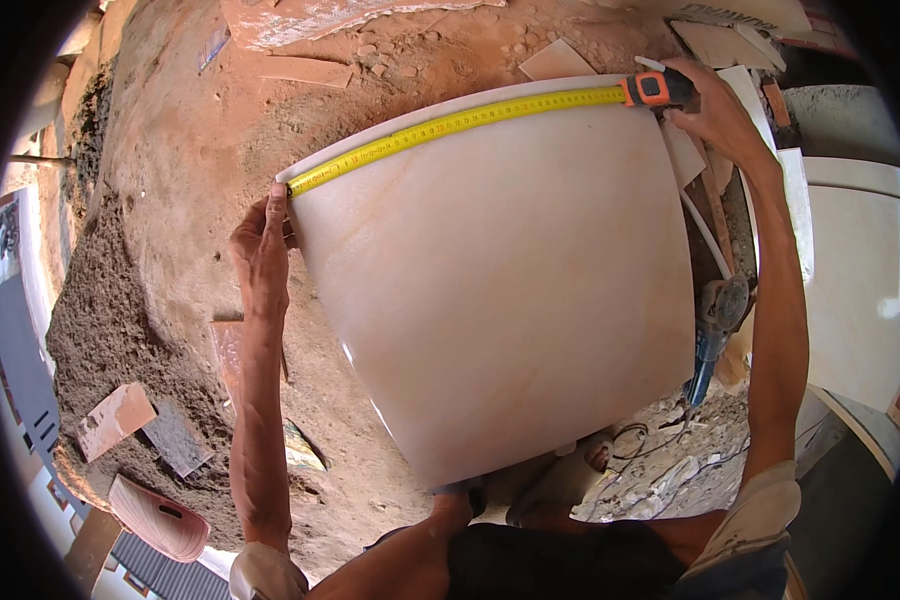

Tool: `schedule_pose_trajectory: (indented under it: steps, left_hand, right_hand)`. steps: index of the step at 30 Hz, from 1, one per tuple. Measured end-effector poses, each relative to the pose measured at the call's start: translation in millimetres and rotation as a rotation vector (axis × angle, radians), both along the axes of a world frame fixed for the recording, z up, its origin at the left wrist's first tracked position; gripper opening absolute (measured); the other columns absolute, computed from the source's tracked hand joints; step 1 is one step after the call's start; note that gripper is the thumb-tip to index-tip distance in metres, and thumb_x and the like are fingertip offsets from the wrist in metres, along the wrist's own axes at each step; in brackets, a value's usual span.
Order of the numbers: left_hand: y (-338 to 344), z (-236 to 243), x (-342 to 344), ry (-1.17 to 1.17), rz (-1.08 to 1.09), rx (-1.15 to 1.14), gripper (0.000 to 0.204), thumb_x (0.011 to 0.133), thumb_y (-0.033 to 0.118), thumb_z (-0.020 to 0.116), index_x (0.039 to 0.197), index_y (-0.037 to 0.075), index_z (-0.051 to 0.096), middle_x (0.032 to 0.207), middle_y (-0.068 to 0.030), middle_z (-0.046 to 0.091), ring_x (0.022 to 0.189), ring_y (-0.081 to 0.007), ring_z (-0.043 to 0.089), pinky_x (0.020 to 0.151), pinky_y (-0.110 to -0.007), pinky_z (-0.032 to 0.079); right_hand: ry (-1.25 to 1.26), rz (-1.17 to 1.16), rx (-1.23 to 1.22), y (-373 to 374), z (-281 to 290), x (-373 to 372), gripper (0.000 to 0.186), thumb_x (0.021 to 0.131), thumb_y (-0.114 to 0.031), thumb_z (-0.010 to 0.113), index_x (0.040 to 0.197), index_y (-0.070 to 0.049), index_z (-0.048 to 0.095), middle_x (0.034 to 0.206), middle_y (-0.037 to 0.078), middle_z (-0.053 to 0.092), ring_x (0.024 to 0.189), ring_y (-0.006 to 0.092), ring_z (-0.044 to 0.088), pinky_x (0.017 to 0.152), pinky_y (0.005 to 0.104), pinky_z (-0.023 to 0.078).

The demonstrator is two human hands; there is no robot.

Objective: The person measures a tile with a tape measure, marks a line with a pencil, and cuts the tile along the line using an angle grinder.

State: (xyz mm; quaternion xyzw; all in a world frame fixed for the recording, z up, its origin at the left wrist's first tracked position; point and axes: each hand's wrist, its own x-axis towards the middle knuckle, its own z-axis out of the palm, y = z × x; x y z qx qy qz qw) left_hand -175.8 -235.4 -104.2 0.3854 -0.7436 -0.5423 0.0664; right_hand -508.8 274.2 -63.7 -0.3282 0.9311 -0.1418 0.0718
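A large glossy cream tile (500, 290) lies in front of me, with a yellow tape (460, 127) stretched along its far edge. At the tile's far-left corner, my left hand (265, 225) is closed, its thumb pressing the tape's end against the edge. My right hand (710, 115) grips the orange-and-black tape measure case (648, 91) just past the far-right corner. To the right of the tile, under my right arm, lies a blue power tool (708, 340) with a metal head.
Broken tile pieces (115, 420) lie on the dusty sandy ground (180, 130), beside dark mortar (110, 330) at left. Pale slabs (840, 290) are stacked at right. A power cable (630, 440) runs near my feet; a pink object with a dark slot (155, 515) sits at lower left.
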Motion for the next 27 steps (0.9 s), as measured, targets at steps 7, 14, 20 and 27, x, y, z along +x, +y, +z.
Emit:
schedule_pose_trajectory:
  steps: [7, 14, 20, 27]
  left_hand:
    - [-8.0, 10.2, 3.5, -0.017, -0.016, -0.009, 0.061, 0.109, 0.054, 0.067, 0.128, -0.003, 0.075, 0.105, -0.0121, 0.079, 0.091, -0.0162, 0.076, 0.088, -0.032, 0.060]
    - [7.0, 13.2, -9.0, -0.050, -0.084, -0.166, 0.066, 0.108, 0.055, 0.066, 0.138, -0.003, 0.071, 0.114, -0.0143, 0.078, 0.106, -0.0195, 0.072, 0.092, -0.035, 0.058]
    - [28.0, 8.7, -23.4, 0.007, -0.070, -0.507, 0.058, 0.108, 0.043, 0.071, 0.142, -0.004, 0.068, 0.113, -0.0164, 0.075, 0.100, -0.0179, 0.069, 0.081, -0.032, 0.055]
    - [25.1, 19.2, -22.3, 0.195, -0.161, -0.835, 0.038, 0.103, 0.014, 0.074, 0.140, 0.008, 0.070, 0.143, -0.0175, 0.067, 0.136, -0.0303, 0.061, 0.107, -0.045, 0.053]
  right_hand:
    - [-0.139, -0.109, 0.037, -22.7, 3.8, 1.2, 0.086, 0.079, -0.023, 0.090, 0.157, -0.011, 0.054, 0.145, 0.021, 0.063, 0.136, 0.0362, 0.060, 0.118, 0.0448, 0.046]
    - [0.014, -0.166, -0.104, -10.9, -19.3, 10.0, 0.092, 0.081, -0.038, 0.094, 0.158, -0.009, 0.053, 0.150, 0.018, 0.060, 0.141, 0.0356, 0.057, 0.120, 0.0453, 0.044]
    - [-0.246, -0.402, -0.630, -30.6, 41.3, 74.3, 0.058, 0.108, -0.049, 0.068, 0.149, -0.009, 0.061, 0.129, 0.020, 0.073, 0.118, 0.0265, 0.071, 0.101, 0.0437, 0.055]
    - [-1.234, -0.183, -1.516, -137.8, 6.8, 170.8, 0.031, 0.119, -0.034, 0.048, 0.138, -0.012, 0.058, 0.140, 0.025, 0.070, 0.121, 0.0308, 0.072, 0.101, 0.0422, 0.058]
